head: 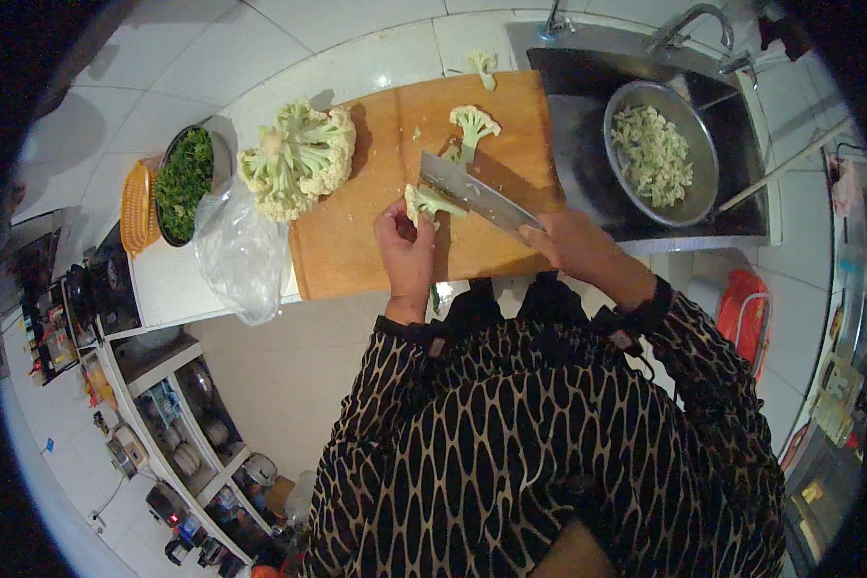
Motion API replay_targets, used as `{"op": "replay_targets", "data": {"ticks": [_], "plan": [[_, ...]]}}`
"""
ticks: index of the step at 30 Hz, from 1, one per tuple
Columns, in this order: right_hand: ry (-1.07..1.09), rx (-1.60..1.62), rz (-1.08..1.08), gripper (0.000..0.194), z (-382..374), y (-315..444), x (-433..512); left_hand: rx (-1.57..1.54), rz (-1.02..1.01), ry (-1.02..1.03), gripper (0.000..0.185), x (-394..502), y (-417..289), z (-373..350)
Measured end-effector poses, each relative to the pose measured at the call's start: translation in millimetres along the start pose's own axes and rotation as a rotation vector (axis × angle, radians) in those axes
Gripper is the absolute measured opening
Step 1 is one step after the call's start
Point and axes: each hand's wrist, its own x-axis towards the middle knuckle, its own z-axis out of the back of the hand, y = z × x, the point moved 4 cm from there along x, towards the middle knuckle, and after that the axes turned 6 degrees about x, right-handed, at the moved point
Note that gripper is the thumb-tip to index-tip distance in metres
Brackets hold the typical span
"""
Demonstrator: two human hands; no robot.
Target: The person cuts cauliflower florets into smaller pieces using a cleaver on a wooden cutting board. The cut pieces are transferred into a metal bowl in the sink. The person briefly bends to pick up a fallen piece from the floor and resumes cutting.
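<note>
Between the fingers of my left hand (407,242) is a cauliflower floret (433,201), its stem pointing right. My right hand (560,238) grips the handle of a cleaver (477,193), whose broad blade slants up and left just beyond that floret. Whether the blade touches the floret, I cannot tell. Both hands are over a wooden cutting board (361,246). Past the blade lies another floret (473,126), with a smaller piece partly hidden behind the steel. A large cauliflower head (296,159) rests stem up at the board's left edge.
At right, a metal bowl (709,173) of cut cauliflower pieces (654,155) stands in the sink (585,209). One floret (483,68) lies by the board's far edge. To the left are a clear plastic bag (242,253), a bowl of leafy greens (186,184) and an orange basket (136,209).
</note>
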Motion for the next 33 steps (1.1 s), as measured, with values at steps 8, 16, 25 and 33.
{"op": "replay_targets", "data": {"ticks": [8, 16, 25, 33], "plan": [[0.105, -0.019, -0.116, 0.034, 24, 11, -18, 0.083, -0.015, 0.037, 0.033, 2, 5, 1], [0.003, -0.060, 0.180, 0.046, -7, 8, 5, 0.029, -0.018, 0.085, 0.034, 1, 11, 4], [0.034, 0.121, -0.201, 0.040, 14, -7, -11, -0.024, -0.070, 0.065, 0.034, 4, 4, 19], [-0.054, -0.039, -0.008, 0.034, 6, 5, -24, 0.051, -0.012, 0.050, 0.028, 10, -4, 15]]}}
